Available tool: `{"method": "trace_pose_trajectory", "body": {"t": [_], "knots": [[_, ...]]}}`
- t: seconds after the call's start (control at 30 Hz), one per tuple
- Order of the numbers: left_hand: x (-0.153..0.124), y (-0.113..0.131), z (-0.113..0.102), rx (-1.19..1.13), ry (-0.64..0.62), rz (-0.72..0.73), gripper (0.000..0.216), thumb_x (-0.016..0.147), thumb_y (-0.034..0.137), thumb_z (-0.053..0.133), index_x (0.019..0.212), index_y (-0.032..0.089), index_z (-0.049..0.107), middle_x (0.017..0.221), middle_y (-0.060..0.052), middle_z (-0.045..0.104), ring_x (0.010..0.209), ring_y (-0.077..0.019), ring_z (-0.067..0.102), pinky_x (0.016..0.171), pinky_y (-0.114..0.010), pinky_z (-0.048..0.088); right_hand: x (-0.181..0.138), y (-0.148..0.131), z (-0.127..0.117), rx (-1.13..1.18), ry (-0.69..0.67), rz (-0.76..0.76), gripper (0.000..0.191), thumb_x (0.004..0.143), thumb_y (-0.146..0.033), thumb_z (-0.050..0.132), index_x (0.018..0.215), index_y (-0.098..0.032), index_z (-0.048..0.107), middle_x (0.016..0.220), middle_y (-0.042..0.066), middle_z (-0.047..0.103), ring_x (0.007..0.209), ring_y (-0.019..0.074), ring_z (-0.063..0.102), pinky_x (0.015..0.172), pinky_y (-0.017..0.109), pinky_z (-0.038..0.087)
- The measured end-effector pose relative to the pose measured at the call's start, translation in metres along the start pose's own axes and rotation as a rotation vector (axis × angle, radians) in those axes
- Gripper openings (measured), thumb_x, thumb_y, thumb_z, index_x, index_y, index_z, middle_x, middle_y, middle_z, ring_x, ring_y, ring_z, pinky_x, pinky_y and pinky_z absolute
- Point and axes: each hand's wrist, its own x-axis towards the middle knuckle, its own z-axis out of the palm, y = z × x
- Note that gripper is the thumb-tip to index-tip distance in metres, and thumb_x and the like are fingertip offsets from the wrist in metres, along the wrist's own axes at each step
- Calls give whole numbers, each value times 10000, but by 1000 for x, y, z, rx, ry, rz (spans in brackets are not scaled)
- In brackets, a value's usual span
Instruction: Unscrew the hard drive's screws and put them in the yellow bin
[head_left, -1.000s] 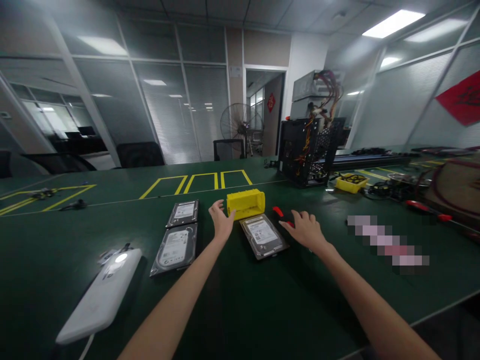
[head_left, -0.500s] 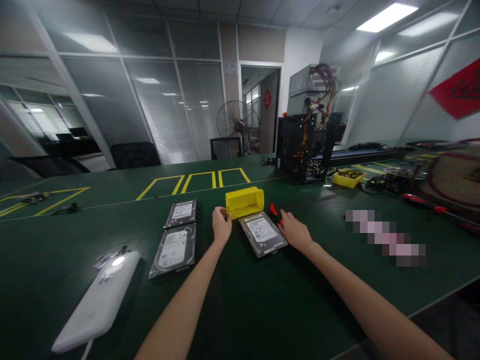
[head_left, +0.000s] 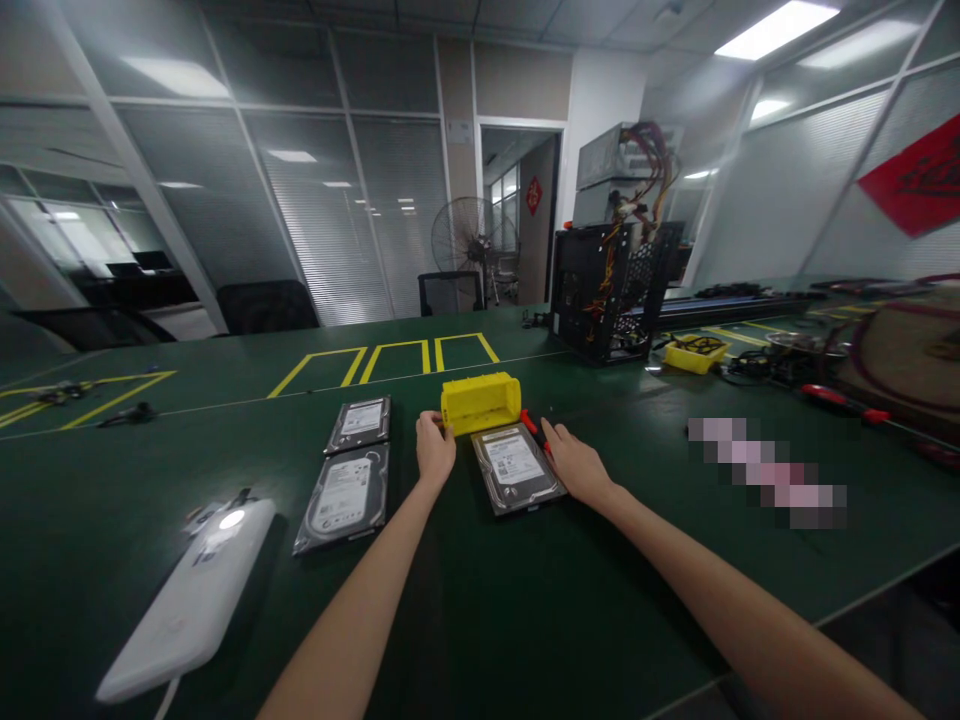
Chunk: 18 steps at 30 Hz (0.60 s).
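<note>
My left hand (head_left: 436, 450) is closed on the lower left end of a yellow plastic bin (head_left: 480, 403), which lies on its side with its open face towards me. Just in front of the bin lies a hard drive (head_left: 516, 465), flat with its white label up. At the drive's right edge, my right hand (head_left: 576, 462) has its fingers closed over a red-and-black tool (head_left: 530, 424); part of the tool is hidden by the fingers. Left of my left hand, two more hard drives lie one behind the other, the nearer drive (head_left: 345, 495) and the farther drive (head_left: 358, 424).
A white device (head_left: 191, 600) with a cable lies at the front left. An open black computer case (head_left: 600, 290) stands at the back right, beside a small yellow bin (head_left: 694, 354) holding cables. Red-handled tools (head_left: 844, 402) lie farther right. Yellow tape rectangles (head_left: 394, 362) mark the green table.
My right hand and the red-and-black tool have shifted left, closer to the hard drive's edge. My left hand stays at the yellow bin. The whole view has shifted slightly.
</note>
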Motion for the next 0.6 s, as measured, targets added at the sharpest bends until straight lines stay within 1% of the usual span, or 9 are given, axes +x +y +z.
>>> {"method": "trace_pose_trajectory", "body": {"t": [0.13,0.23,0.37,0.47,0.6], "knots": [[1,-2,1,12,-31,-30,265,821,31,543,929,212,382,961,-70,613,961,-228,638,791,-356,507,7,-3,1,-5,-12,-79,521,946,-217,291,1452,-100,255,1245,157,514,1038,237,594,855,339,476],[1,-2,0,21,-45,-39,263,827,37,534,933,218,376,963,-80,640,955,-237,651,771,-350,507,9,-6,1,5,-7,-88,529,937,-217,318,1451,-102,263,1231,145,525,1017,233,600,856,340,473],[2,-5,-1,22,-46,-33,273,824,33,541,947,215,378,980,-85,645,943,-229,658,759,-334,507,7,-6,-2,58,9,-82,535,924,-248,356,1438,-109,305,1195,131,544,968,235,615,799,335,495],[5,-9,-2,16,-32,-27,283,814,16,550,951,202,387,988,-82,623,923,-210,654,767,-323,503,5,-4,-2,89,12,-63,538,918,-269,362,1431,-116,316,1209,135,543,979,249,618,795,349,498],[8,-12,-5,15,-5,-27,284,781,-5,573,916,187,413,1004,-61,561,884,-174,629,771,-305,499,3,1,3,136,2,36,581,898,-287,399,1437,-102,284,1240,161,534,1091,282,570,894,388,459]]}}
